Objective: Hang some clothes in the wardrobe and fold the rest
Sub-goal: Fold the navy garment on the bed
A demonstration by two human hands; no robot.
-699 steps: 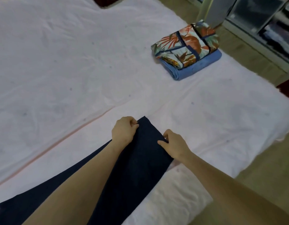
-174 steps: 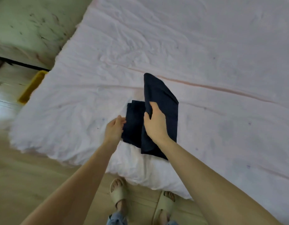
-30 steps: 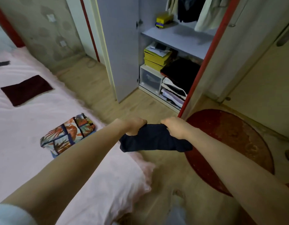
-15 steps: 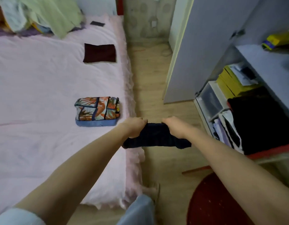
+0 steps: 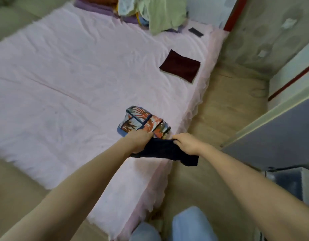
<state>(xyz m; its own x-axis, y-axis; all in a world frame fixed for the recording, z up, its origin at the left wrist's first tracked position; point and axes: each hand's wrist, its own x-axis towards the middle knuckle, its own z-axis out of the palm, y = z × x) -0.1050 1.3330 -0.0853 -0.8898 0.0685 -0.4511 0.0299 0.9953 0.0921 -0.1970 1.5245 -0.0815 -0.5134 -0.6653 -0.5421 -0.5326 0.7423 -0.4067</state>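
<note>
Both hands, left hand (image 5: pixel 140 141) and right hand (image 5: pixel 186 143), now grip one folded navy garment (image 5: pixel 165 152) closer to the bed's (image 5: pixel 63 75) right edge, beside one two-piece folded stack (image 5: pixel 143 121).

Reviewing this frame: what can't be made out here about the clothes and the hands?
Head view only:
- Dark folded garment: its type is unclear; left hand and right hand cover its ends.
- Blue item under the floral bundle: mostly hidden.
- Clothes pile: cut off by the top edge.
- Wardrobe: interior out of frame.
</note>
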